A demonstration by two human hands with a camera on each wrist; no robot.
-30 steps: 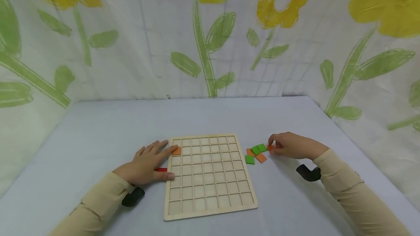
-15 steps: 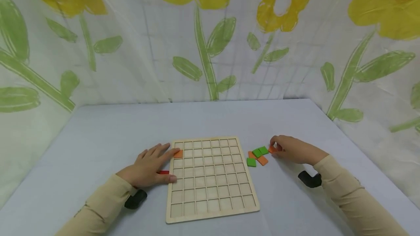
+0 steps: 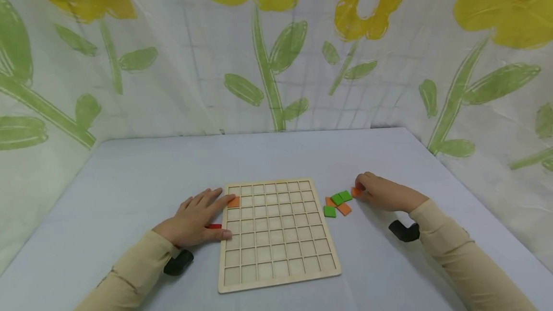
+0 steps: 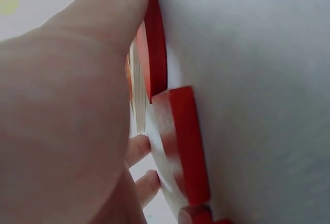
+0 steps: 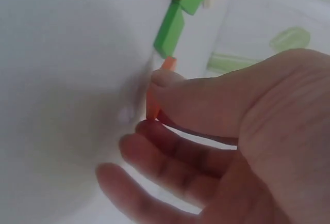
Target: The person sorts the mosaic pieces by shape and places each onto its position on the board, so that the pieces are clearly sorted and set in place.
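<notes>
A wooden grid board (image 3: 280, 284) lies flat on the table. My left hand (image 3: 192, 220) rests at its left edge with fingers spread; the index fingertip touches an orange tile (image 3: 234, 202) in a left-column cell, and the thumb lies on the frame. Red tiles (image 4: 188, 144) lie under and beside this hand, mostly hidden from the head view. To the right of the board, my right hand (image 3: 382, 193) pinches an orange tile (image 5: 153, 97) at the table surface, its thumb on the tile's face. Beside it lie green tiles (image 3: 330, 211) and orange tiles (image 3: 344, 209), some overlapping.
The white table (image 3: 164, 162) extends around the board, with a flower-printed sheet (image 3: 207, 52) hanging behind and at the sides. Black wrist-worn devices (image 3: 403, 231) sit below both cuffs.
The head view has shifted slightly. My right hand's fingers have closed in more over the orange tile, which has moved a little farther back from the green tiles. My left hand stays in place.
</notes>
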